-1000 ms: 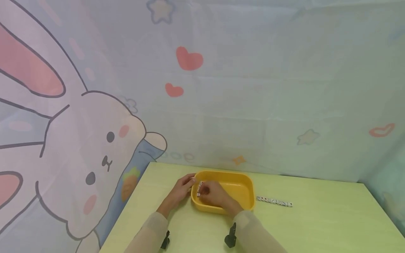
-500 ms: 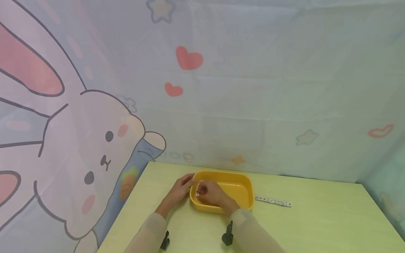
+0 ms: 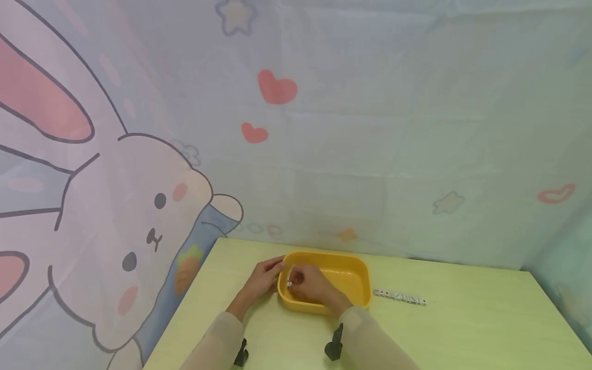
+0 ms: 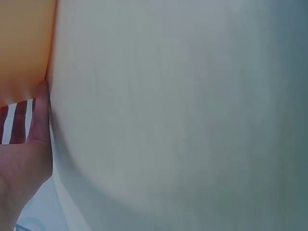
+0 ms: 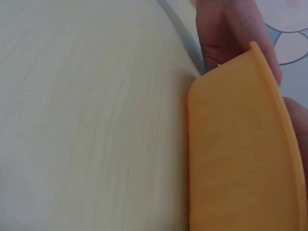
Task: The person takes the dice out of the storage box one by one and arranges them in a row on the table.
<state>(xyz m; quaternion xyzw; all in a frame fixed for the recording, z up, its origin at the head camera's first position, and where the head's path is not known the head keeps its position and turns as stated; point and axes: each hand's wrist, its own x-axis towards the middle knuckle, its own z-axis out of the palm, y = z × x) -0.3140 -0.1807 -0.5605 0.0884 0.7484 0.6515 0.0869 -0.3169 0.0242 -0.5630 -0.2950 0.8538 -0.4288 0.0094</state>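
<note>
A yellow plastic tray (image 3: 344,280) with rounded corners stands on the table. My left hand (image 3: 262,278) rests against its left end, fingertips at the rim; in the left wrist view its fingers (image 4: 41,113) reach fairly straight onto the outer wall. Inside the tray's left end, my right hand (image 3: 312,283) has curled fingers pinching at a short row of small white dice. One die (image 3: 289,283) shows just below the fingertips, while the hand covers most of the row. In the right wrist view the tray's side wall (image 5: 236,144) hides much of the right hand.
Right of the tray, a straight row of several white dice (image 3: 400,296) with black and red dots lies on the pale green table (image 3: 472,318). A cloth backdrop (image 3: 351,128) with a cartoon rabbit rises behind the table.
Both hands stay at the tray's left end. The right fingers shift only slightly over the dice row, and one die now shows more plainly beneath them.
</note>
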